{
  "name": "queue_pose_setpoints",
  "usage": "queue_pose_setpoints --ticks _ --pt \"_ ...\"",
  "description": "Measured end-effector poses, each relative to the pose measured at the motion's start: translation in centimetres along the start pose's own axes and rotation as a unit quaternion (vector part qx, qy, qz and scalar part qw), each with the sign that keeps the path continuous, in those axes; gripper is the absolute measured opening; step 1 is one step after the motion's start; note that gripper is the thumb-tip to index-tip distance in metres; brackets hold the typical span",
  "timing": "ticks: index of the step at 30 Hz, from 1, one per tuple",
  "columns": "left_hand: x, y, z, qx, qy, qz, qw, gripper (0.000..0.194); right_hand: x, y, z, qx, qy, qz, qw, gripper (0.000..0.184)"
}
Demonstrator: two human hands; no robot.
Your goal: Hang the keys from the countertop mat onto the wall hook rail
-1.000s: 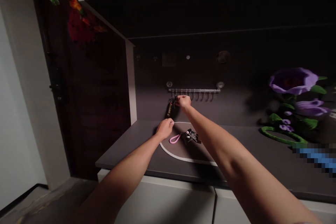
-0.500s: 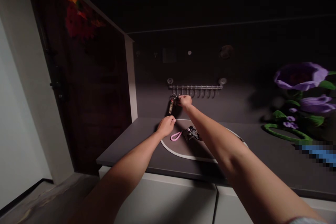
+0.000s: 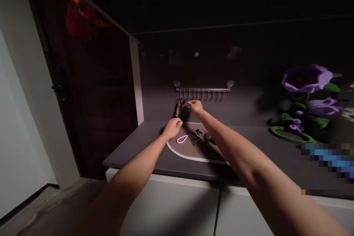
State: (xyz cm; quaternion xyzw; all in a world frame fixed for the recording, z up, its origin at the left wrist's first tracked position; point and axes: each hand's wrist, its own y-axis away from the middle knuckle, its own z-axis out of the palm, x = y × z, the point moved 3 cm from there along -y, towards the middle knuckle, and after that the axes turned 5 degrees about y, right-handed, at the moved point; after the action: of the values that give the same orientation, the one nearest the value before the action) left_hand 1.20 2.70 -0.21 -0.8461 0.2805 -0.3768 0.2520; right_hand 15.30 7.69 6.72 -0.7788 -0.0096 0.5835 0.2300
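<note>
One key bunch [image 3: 178, 108] hangs at the left end of the far rail [image 3: 203, 90]; the right hand [image 3: 195, 107] is just right of it, the left hand [image 3: 173, 128] nearer, both curled (whether either grips anything, I cannot tell).

A gap runs between left hand [image 3: 172, 128] and right hand [image 3: 195, 107]; hung keys [image 3: 179, 107] obstruct the right's left side, the rail [image 3: 203, 89] above, loose keys [image 3: 200, 135] below.

L arm [image 3: 146, 160], R arm [image 3: 232, 136] bare, incl. L hand [image 3: 172, 127] & R hand [image 3: 195, 107]; crease nr R elbow [image 3: 256, 171].
</note>
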Motion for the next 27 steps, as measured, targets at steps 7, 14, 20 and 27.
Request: queue_pose_setpoints --ticks 7,14,20,27 --pt "2.0 0.0 0.3 -0.062 0.032 -0.004 0.998 0.016 1.2 4.0 -3.4 -0.047 0.102 -0.07 0.991 0.013" --pt "3.0 -0.3 1.5 -0.127 -0.046 -0.003 0.991 0.019 2.6 8.2 -5.6 -0.065 0.29 -0.121 0.947 0.016" --pt "3.0 0.9 2.9 -0.136 -0.086 0.031 0.987 0.02 3.5 10.3 -5.2 -0.1 0.404 -0.173 0.893 0.023" --pt "2.8 1.3 2.8 -0.162 -0.117 0.078 0.977 0.02 4.7 10.5 -4.0 -0.148 0.492 -0.189 0.837 0.023"
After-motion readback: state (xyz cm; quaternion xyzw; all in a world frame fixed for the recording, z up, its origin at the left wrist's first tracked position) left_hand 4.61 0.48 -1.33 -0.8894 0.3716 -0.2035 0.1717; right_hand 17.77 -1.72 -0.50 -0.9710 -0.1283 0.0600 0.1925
